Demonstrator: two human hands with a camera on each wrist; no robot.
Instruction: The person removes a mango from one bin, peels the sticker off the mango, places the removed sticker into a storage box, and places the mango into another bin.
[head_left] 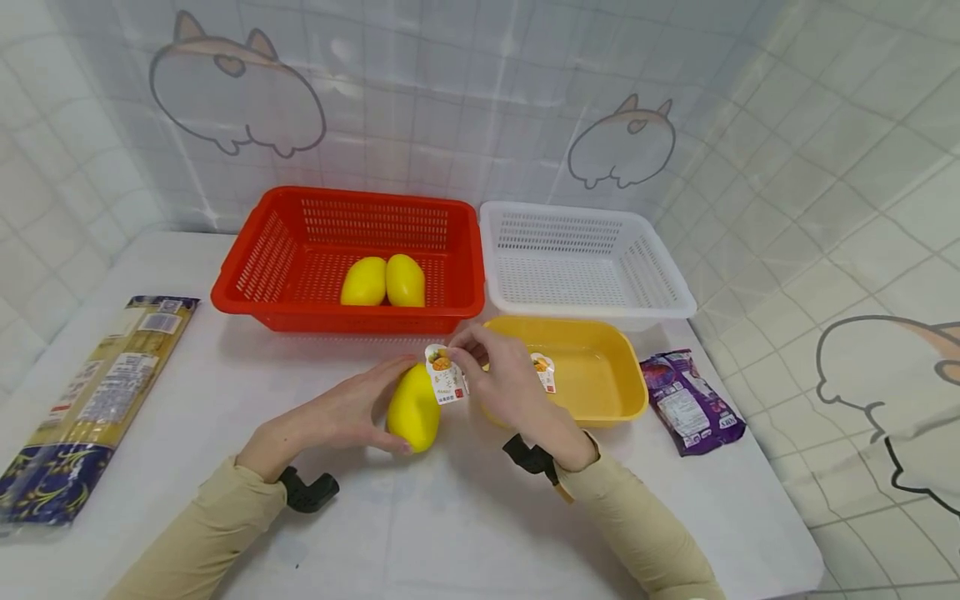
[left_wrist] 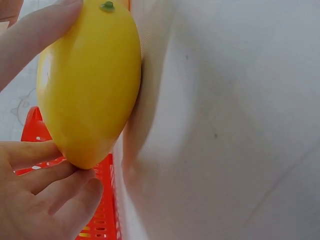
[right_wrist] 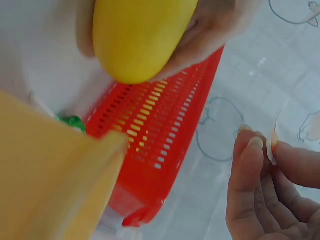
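Mango: we see a smooth yellow plastic mango (head_left: 413,407) lying on the white counter (head_left: 420,533), in front of the red slotted plastic basket (head_left: 247,292), its long axis running away from us towards that basket.
Left hand: our left hand (head_left: 347,414) steadies the mango from its left side, thumb at the near end and fingers (left_wrist: 35,170) curled along its flank, so this is the hand on the fruit.
Sticker: a small white paper sticker with an orange fruit print (head_left: 444,374) sits just above the mango's far end, to the right.
Right hand: our right hand (head_left: 504,385) pinches that sticker between thumb and fingertips (right_wrist: 252,150); it is clear of the fruit, up and to the right of it.
Red basket: two more yellow mangoes (head_left: 383,281) lie side by side inside.
Yellow tray: a shallow yellow plastic tray (head_left: 600,379) sits right of the hands, with another sticker (head_left: 543,372) in it.
Beyond: a white slotted basket (head_left: 585,258), a purple snack packet (head_left: 690,400) and a long noodle packet (head_left: 90,400) at the far left.
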